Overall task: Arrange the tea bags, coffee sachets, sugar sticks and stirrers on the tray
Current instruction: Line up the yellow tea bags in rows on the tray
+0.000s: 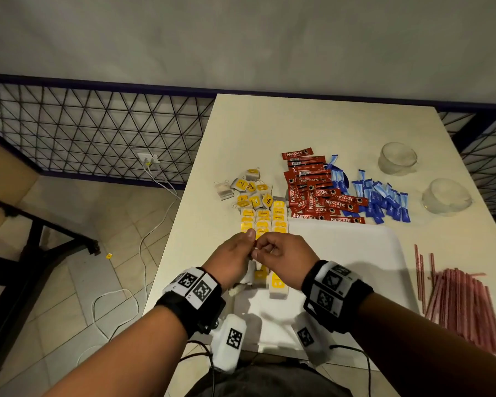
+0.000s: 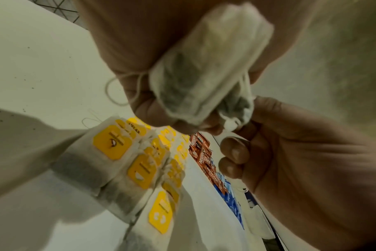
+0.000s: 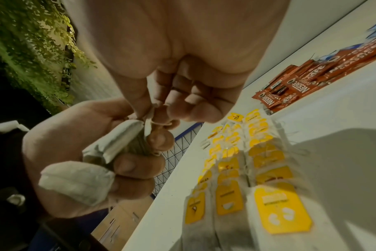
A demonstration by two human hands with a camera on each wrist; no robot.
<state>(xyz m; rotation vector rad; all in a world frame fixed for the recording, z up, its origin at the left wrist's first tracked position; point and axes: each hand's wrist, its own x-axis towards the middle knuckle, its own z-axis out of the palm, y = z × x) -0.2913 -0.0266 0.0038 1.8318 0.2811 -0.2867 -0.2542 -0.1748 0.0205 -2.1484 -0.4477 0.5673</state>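
Two hands meet over the near-left part of the white tray (image 1: pixel 355 253), and we see both working the same bundle of tea bags (image 2: pixel 206 68). Our left hand (image 1: pixel 229 259) curls its fingers (image 3: pixel 137 165) round the bundle, so the bags lie in the palm with their ends sticking out at both sides of the fist. Our right hand (image 1: pixel 281 253) pinches the bundle's string or top edge between thumb and fingers (image 2: pixel 234 151), its other fingers curled in. Below the hands, rows of yellow-tagged tea bags (image 1: pixel 264 219) run toward 12 o'clock along the tray's left side. On the worktop (image 1: pixel 269 130), Nescafé sachets (image 1: pixel 318 190) lie at 12 o'clock, blue sugar sticks (image 1: pixel 384 199) at 1 o'clock, and pink stirrers (image 1: pixel 464 299) at 3 o'clock.
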